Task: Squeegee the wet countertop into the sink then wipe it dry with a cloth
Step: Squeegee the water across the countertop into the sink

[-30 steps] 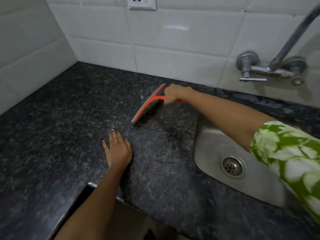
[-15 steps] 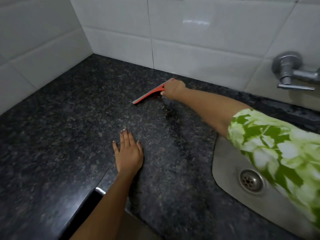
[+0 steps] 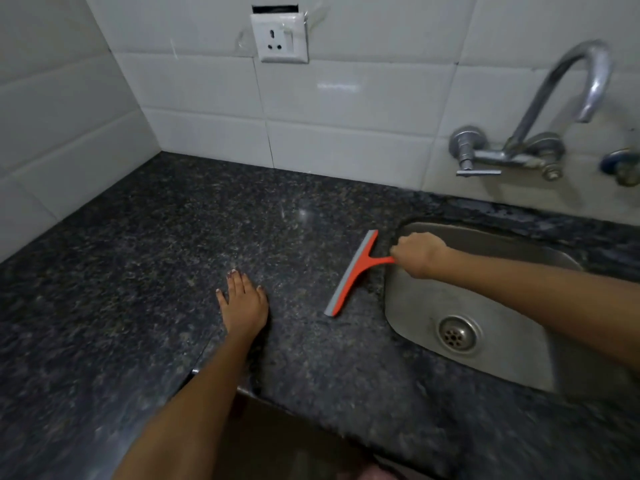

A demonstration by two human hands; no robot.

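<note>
The squeegee [image 3: 352, 273] is held by its orange handle in the right hand [image 3: 420, 254], whose fingers [image 3: 401, 244] are curled tightly round the handle's end. The blade extends to the left of those fingers and is laid on the dark granite bench [image 3: 145, 271], just beside the rim of the steel sink [image 3: 485, 327]; the hand itself is poised over the sink's near-left corner. The left hand [image 3: 244, 303] is pressed flat on the bench, its fingers [image 3: 237, 284] straight and together, nothing gripped, well left of the blade.
</note>
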